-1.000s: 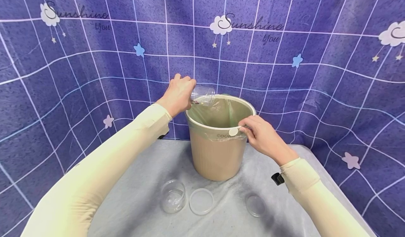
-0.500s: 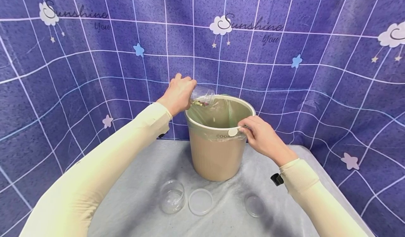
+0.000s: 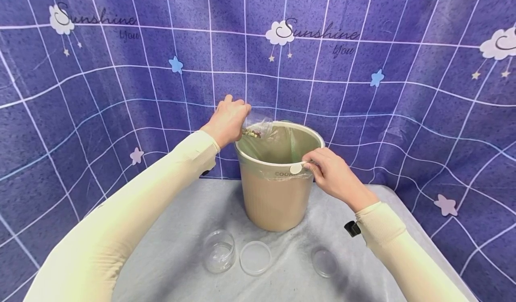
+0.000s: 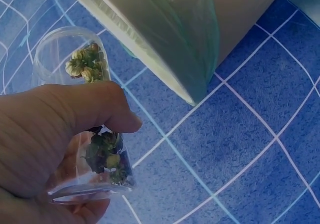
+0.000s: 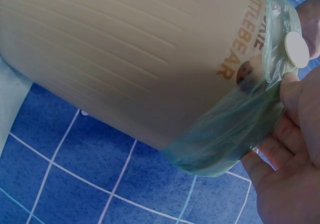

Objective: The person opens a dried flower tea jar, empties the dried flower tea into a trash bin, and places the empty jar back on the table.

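My left hand (image 3: pixel 230 120) grips a clear plastic jar (image 3: pixel 262 123), tipped on its side with its mouth over the near-left part of the bin's opening. Dried flower buds (image 4: pixel 84 63), pale yellow and dark green, lie inside the jar in the left wrist view. The beige ribbed trash bin (image 3: pixel 278 199) stands upright, lined with a thin green bag (image 5: pixel 220 124) folded over its rim. At the rim's front right, my right hand (image 3: pixel 334 172) pinches the edge beside a round white tab (image 3: pixel 296 169). The bottom of the bin is hidden.
On the grey tabletop (image 3: pixel 173 248) in front of the bin stand a clear open jar (image 3: pixel 219 252) and, beside it, a clear round lid (image 3: pixel 255 258). Another clear lid (image 3: pixel 324 262) lies to the right. A blue checked curtain (image 3: pixel 314 87) hangs close behind.
The jar has tipped slightly further down, and the buds have slid along it toward its mouth. A small pale piece showed inside the bin half a second ago. My right hand stays put.
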The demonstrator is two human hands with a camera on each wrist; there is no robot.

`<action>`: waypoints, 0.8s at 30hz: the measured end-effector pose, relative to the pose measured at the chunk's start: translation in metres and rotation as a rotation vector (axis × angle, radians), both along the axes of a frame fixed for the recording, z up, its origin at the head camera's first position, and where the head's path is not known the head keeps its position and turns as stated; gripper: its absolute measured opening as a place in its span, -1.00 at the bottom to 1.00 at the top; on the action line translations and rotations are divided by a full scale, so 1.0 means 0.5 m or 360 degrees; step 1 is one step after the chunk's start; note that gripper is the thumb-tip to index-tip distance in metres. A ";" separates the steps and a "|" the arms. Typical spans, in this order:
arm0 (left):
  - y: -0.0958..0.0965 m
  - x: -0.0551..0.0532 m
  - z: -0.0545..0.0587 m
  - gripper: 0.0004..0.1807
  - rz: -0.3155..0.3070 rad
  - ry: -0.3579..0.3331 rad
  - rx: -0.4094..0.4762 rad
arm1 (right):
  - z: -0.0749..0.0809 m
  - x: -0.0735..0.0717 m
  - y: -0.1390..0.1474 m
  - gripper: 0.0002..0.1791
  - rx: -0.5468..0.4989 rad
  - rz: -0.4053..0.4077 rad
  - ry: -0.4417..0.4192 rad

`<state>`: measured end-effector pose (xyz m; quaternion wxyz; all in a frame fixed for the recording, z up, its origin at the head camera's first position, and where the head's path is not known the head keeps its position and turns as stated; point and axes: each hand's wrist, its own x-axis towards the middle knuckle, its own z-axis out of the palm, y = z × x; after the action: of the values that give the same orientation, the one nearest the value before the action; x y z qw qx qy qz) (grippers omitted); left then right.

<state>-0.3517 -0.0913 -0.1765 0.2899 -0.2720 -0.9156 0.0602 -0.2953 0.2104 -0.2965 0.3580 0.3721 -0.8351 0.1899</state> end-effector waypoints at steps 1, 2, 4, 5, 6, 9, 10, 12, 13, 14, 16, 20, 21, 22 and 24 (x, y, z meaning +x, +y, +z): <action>0.001 -0.001 0.000 -0.54 -0.0004 0.0006 -0.0006 | 0.000 0.000 0.000 -0.94 -0.0001 0.0000 -0.0004; 0.001 -0.001 0.000 -0.54 -0.0007 0.0013 -0.0014 | 0.000 0.000 0.000 -0.94 -0.0001 0.0001 -0.0005; 0.003 -0.002 0.001 -0.54 -0.0009 0.0019 -0.0030 | 0.000 0.001 0.000 -0.94 0.0001 0.0000 -0.0003; 0.004 -0.002 0.002 -0.53 -0.0010 0.0020 -0.0037 | 0.000 0.002 0.000 -0.94 0.0001 -0.0002 -0.0003; 0.005 -0.003 0.003 -0.53 -0.0009 0.0017 -0.0047 | 0.000 0.002 0.000 -0.94 0.0001 -0.0005 -0.0003; 0.007 -0.004 0.005 -0.51 -0.0011 0.0000 -0.0075 | -0.001 0.002 0.000 -0.95 0.0000 -0.0006 -0.0002; 0.008 -0.006 0.005 -0.51 -0.0013 -0.0002 -0.0084 | -0.001 0.001 0.000 -0.95 -0.0001 -0.0005 -0.0001; 0.010 -0.008 0.006 -0.52 -0.0019 0.0000 -0.0107 | -0.002 0.000 0.000 -0.95 -0.0002 -0.0003 0.0001; 0.010 -0.009 0.007 -0.52 -0.0023 0.0004 -0.0114 | -0.002 0.000 0.000 -0.95 -0.0002 -0.0002 0.0004; 0.011 -0.010 0.007 -0.53 -0.0024 0.0011 -0.0125 | -0.002 0.000 0.000 -0.95 -0.0002 -0.0001 0.0006; 0.014 -0.011 0.008 -0.55 -0.0025 0.0020 -0.0140 | -0.002 0.000 0.000 -0.94 -0.0005 0.0000 0.0008; 0.019 -0.012 0.009 -0.58 -0.0026 0.0003 -0.0167 | -0.002 -0.001 0.000 -0.92 -0.0008 0.0002 0.0014; 0.020 -0.012 0.009 -0.58 -0.0027 -0.0003 -0.0173 | -0.002 -0.001 0.000 -0.92 -0.0008 0.0003 0.0014; 0.021 -0.012 0.009 -0.59 -0.0026 -0.0008 -0.0183 | -0.002 -0.001 0.001 -0.93 -0.0008 0.0003 0.0016; 0.024 -0.013 0.009 -0.60 -0.0023 -0.0013 -0.0199 | -0.002 0.000 0.000 -0.93 -0.0008 0.0002 0.0016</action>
<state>-0.3581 -0.0795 -0.1719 0.2690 -0.2966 -0.9092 0.1139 -0.2955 0.2107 -0.2976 0.3630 0.3726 -0.8326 0.1902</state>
